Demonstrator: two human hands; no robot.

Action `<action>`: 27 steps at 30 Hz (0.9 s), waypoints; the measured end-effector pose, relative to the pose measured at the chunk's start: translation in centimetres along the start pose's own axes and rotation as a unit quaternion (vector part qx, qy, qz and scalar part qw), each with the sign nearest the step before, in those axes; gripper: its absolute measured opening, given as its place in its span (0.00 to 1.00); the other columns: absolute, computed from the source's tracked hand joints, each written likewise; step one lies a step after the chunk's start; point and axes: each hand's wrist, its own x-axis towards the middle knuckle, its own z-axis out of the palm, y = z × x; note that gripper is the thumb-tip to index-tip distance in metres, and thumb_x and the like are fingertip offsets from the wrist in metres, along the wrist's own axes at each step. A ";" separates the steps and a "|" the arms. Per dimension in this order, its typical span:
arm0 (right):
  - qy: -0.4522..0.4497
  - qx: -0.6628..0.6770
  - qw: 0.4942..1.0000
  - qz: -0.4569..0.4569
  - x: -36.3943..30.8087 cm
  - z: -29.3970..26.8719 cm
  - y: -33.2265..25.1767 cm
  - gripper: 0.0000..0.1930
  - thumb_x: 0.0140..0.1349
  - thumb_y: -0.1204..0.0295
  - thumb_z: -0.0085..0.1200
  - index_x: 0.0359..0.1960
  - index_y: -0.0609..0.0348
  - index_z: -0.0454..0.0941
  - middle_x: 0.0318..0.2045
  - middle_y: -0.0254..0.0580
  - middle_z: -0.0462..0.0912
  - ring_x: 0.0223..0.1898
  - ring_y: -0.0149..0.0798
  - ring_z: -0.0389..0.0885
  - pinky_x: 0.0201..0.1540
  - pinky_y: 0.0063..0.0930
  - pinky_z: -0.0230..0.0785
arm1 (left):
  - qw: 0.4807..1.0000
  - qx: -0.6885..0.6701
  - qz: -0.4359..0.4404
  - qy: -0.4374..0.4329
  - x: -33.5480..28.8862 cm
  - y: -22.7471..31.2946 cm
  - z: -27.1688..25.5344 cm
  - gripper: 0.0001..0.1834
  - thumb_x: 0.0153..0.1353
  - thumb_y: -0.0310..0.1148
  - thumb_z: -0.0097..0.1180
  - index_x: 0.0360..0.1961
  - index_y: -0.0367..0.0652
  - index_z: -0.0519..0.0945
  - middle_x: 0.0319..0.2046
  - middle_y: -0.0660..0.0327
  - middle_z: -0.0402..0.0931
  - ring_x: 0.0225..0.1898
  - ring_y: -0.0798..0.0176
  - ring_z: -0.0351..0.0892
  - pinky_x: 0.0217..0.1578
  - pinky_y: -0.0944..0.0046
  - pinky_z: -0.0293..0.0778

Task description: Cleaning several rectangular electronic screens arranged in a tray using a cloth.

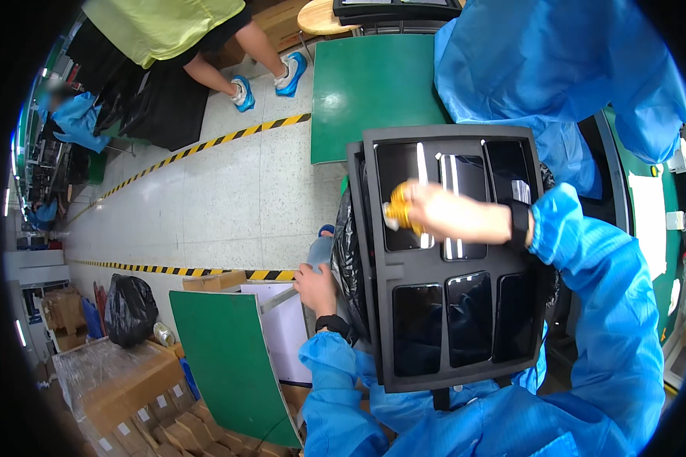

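A black foam tray [391, 270] lies in front of me, with several glossy black phone-sized screens in its recesses. Over the upper row, my right hand [453, 213] is bent and blurred by motion. At its fingertips is a small orange-yellow thing with a whitish end [401, 209], too smeared to name; it is above the upper-left screen [396, 164]. My left hand [317, 288] is off the tray's left side, fingers slightly bent and apart, beside the metal rail [279, 297] of a green-topped stand. It holds nothing that I can see. Both wrists have black bands.
Black plastic film [347, 266] hangs at the tray's left. A green tabletop [373, 99] stands beyond, and a person in blue workwear [541, 61] is close at the upper right. Another person in a yellow top [160, 27] stands farther left. Cardboard boxes [122, 381] are at lower left.
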 end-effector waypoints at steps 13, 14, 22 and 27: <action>0.087 -0.155 0.984 -0.021 3.6 -3.4 3.3 0.14 0.48 0.82 0.53 0.40 0.65 0.77 0.32 0.50 0.75 0.36 0.50 0.75 0.39 0.36 0.69 | 1.000 -0.001 0.013 -0.002 0.4 0.7 0.5 0.17 0.58 0.44 0.51 0.39 0.42 0.73 0.40 0.50 0.71 0.44 0.42 0.70 0.40 0.45 0.69; 0.108 -0.152 0.980 -0.064 3.4 -2.3 2.5 0.10 0.47 0.79 0.54 0.33 0.65 0.77 0.29 0.51 0.75 0.32 0.51 0.75 0.36 0.38 0.69 | 1.000 0.001 0.007 -0.005 0.3 0.3 0.6 0.17 0.58 0.44 0.51 0.39 0.42 0.73 0.40 0.50 0.71 0.44 0.42 0.70 0.40 0.45 0.69; -0.091 0.015 0.990 -0.111 -3.4 -3.1 -1.7 0.09 0.48 0.76 0.55 0.32 0.64 0.77 0.32 0.51 0.76 0.38 0.51 0.76 0.41 0.38 0.71 | 1.000 -0.001 0.011 -0.011 0.2 0.9 0.5 0.17 0.58 0.45 0.51 0.39 0.43 0.73 0.41 0.50 0.71 0.44 0.41 0.70 0.40 0.45 0.69; 0.063 -0.189 0.980 -0.012 1.4 -7.9 4.2 0.08 0.53 0.76 0.55 0.35 0.64 0.77 0.32 0.51 0.75 0.34 0.51 0.75 0.37 0.37 0.69 | 1.000 0.009 0.009 -0.002 0.3 0.3 0.3 0.17 0.58 0.45 0.51 0.39 0.43 0.73 0.41 0.50 0.71 0.44 0.42 0.69 0.40 0.45 0.69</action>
